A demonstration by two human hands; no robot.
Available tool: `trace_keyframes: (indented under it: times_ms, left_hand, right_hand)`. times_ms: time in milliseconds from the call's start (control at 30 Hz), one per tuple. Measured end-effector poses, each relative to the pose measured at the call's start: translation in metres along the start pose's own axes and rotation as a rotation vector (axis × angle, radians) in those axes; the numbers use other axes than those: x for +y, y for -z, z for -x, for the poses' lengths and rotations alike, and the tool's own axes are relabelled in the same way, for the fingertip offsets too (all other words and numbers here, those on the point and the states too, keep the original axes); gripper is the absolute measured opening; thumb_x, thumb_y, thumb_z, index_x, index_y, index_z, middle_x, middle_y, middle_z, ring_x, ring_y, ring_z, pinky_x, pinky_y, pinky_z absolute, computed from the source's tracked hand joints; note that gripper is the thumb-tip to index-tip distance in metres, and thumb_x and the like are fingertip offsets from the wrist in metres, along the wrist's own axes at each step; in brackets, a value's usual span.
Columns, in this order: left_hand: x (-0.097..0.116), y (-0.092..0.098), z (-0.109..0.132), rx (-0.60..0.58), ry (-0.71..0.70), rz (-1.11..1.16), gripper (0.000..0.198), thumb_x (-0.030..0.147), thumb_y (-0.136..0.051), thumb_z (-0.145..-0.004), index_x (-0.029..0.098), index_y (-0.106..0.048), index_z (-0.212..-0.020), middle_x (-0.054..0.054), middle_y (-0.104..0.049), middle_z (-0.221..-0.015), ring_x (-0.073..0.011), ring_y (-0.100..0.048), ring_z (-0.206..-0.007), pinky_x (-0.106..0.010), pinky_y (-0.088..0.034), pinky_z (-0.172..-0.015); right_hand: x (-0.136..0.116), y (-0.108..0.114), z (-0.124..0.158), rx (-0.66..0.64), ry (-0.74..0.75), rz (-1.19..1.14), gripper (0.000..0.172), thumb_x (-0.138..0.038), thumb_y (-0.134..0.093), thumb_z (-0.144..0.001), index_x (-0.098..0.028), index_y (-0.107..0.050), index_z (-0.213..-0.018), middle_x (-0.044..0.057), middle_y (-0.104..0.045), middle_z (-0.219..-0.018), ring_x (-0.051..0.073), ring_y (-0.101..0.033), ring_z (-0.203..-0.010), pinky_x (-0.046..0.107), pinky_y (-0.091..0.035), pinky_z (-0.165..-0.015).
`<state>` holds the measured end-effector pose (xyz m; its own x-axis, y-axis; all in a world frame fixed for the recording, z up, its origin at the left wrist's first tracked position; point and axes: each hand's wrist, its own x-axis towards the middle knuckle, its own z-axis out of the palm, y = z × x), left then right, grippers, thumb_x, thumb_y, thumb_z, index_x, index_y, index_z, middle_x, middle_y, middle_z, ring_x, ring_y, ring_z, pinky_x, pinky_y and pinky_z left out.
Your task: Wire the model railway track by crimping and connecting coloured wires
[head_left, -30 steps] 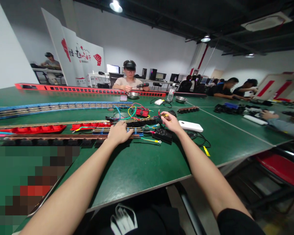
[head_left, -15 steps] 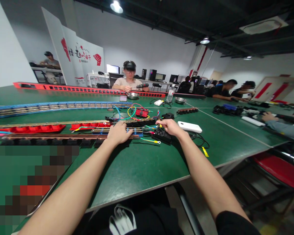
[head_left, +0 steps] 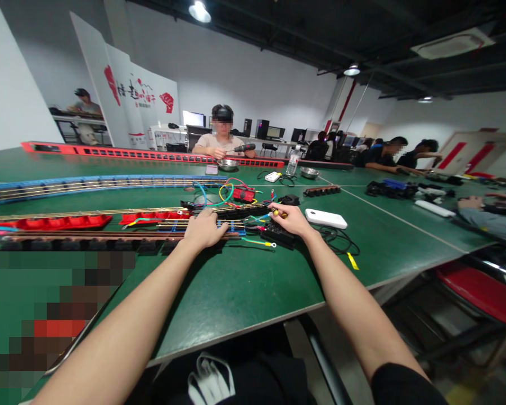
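Observation:
My left hand (head_left: 202,229) lies over a short blue track section with brass rails (head_left: 236,225), pressing on its top, thumb stretched to the right and fingers reaching toward the far side. In my closed right hand (head_left: 293,218) is a small screwdriver (head_left: 279,213) with a yellow-and-black handle; its tip cannot be made out. Just below that hand sits a black part (head_left: 278,235) with wires running from it. A green-yellow wire with a ring terminal (head_left: 272,244) points toward me. Behind my hands is a red block (head_left: 243,194) among coloured wires.
A white power bank (head_left: 326,219) and black cable (head_left: 349,243) lie right of my hand. Long blue track (head_left: 109,183) and red track pieces (head_left: 67,223) stretch left. Across the table a person holds a power drill (head_left: 247,148), near a metal bowl (head_left: 228,165) and a bottle (head_left: 293,162).
My right hand has shifted and turned slightly, so more of the yellow-and-black handle shows. My left hand stays where it was. At far right, another person's hands have moved.

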<state>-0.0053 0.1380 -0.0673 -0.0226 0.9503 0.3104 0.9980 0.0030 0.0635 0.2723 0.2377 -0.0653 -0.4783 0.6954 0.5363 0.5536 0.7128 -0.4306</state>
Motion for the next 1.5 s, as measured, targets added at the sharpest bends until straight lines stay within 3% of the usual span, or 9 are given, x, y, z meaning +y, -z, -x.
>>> trace_keyframes:
  times_ms: [133,333,533,700,833,1000,1200,1500]
  left_hand:
    - [0.000,0.001,0.000,-0.004,0.001,0.005,0.052,0.050,-0.033,-0.090,0.014,-0.063,-0.113,-0.015,-0.051,-0.139,-0.0283,-0.048,-0.126,-0.043,-0.044,-0.096]
    - [0.000,0.001,0.000,-0.019,0.008,0.023,0.052,0.049,-0.033,-0.090,0.014,-0.062,-0.115,-0.015,-0.053,-0.135,-0.0296,-0.049,-0.123,-0.044,-0.043,-0.095]
    - [0.000,0.001,0.000,-0.013,0.003,0.018,0.053,0.050,-0.033,-0.090,0.013,-0.063,-0.114,-0.015,-0.053,-0.136,-0.0295,-0.049,-0.123,-0.045,-0.044,-0.095]
    - [0.000,0.002,0.000,-0.011,-0.002,0.007,0.053,0.050,-0.032,-0.090,0.014,-0.063,-0.113,-0.015,-0.054,-0.135,-0.0291,-0.050,-0.123,-0.045,-0.044,-0.094]
    - [0.000,0.002,0.000,-0.020,0.005,-0.005,0.053,0.050,-0.032,-0.090,0.014,-0.063,-0.113,-0.016,-0.051,-0.139,-0.0294,-0.048,-0.125,-0.044,-0.043,-0.096]
    - [0.000,0.002,0.000,-0.018,0.005,0.010,0.051,0.050,-0.033,-0.090,0.015,-0.063,-0.112,-0.015,-0.053,-0.136,-0.0287,-0.049,-0.124,-0.043,-0.044,-0.094]
    - [0.000,0.003,-0.001,-0.013,-0.001,-0.001,0.049,0.049,-0.033,-0.089,0.015,-0.064,-0.108,-0.015,-0.057,-0.131,-0.0278,-0.051,-0.121,-0.042,-0.046,-0.091]
    - [-0.001,0.001,-0.002,0.000,0.006,-0.033,0.051,0.050,-0.034,-0.090,0.013,-0.063,-0.111,-0.016,-0.056,-0.133,-0.0280,-0.050,-0.123,-0.040,-0.043,-0.095]
  right_hand:
    - [0.001,-0.002,-0.003,0.082,-0.050,-0.124,0.039,-0.047,-0.056,-0.084,-0.019,-0.070,-0.107,-0.003,-0.050,-0.058,0.011,-0.044,-0.054,0.022,-0.037,-0.055]
    - [0.004,-0.005,-0.009,0.235,-0.245,-0.473,0.050,-0.060,-0.055,-0.080,-0.018,-0.066,-0.107,-0.003,-0.054,-0.055,0.011,-0.047,-0.047,0.022,-0.042,-0.047]
    - [0.001,-0.004,-0.011,0.229,-0.361,-0.551,0.056,-0.068,-0.047,-0.081,-0.019,-0.065,-0.102,-0.004,-0.053,-0.052,0.009,-0.043,-0.040,0.018,-0.029,-0.037]
    - [-0.004,-0.007,-0.012,0.219,-0.346,-0.589,0.050,-0.067,-0.042,-0.084,-0.022,-0.057,-0.100,-0.007,-0.047,-0.046,0.008,-0.037,-0.037,0.017,-0.025,-0.036]
    - [-0.005,-0.007,-0.013,0.214,-0.429,-0.683,0.044,-0.065,-0.040,-0.085,-0.025,-0.051,-0.098,-0.010,-0.039,-0.042,0.007,-0.028,-0.032,0.015,-0.019,-0.034]
    - [-0.005,-0.002,-0.013,0.315,-0.622,-0.943,0.040,-0.063,-0.033,-0.088,-0.027,-0.047,-0.097,-0.013,-0.028,-0.040,0.006,-0.016,-0.031,0.013,-0.015,-0.034]
    - [-0.005,0.009,-0.015,0.518,-0.879,-1.264,0.033,-0.047,-0.018,-0.097,-0.026,-0.043,-0.089,-0.013,-0.016,-0.042,0.006,-0.011,-0.031,0.013,-0.012,-0.033]
    - [-0.003,0.014,-0.015,0.543,-0.936,-1.295,0.043,-0.046,-0.001,-0.098,-0.026,-0.035,-0.081,-0.013,-0.012,-0.044,0.008,-0.011,-0.032,0.015,-0.015,-0.032]
